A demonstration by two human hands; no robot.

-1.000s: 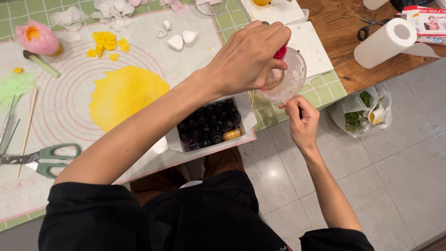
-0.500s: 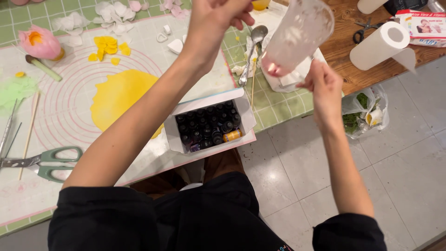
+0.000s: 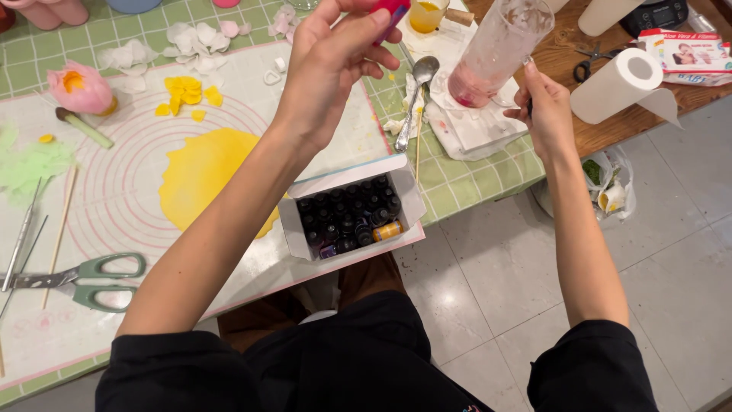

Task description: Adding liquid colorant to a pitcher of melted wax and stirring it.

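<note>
The right hand [image 3: 545, 107] has its grip closed around the foot of a clear plastic cup [image 3: 499, 46], tipped over the white cloth [image 3: 473, 126], with pink liquid pooled at its low end. The left hand [image 3: 335, 61] pinches what looks like a small red bottle [image 3: 390, 9], cut off by the frame edge. Since half a second ago the left hand has dropped into fuller view above the box of small bottles [image 3: 347, 214] on the surface [image 3: 457, 191], while the cup stays raised.

A small red-capped bottle [image 3: 390, 14] is pinched high above the open box of dark bottles [image 3: 349, 217], right of it a tilted clear cup [image 3: 499, 47] with pink residue.
</note>
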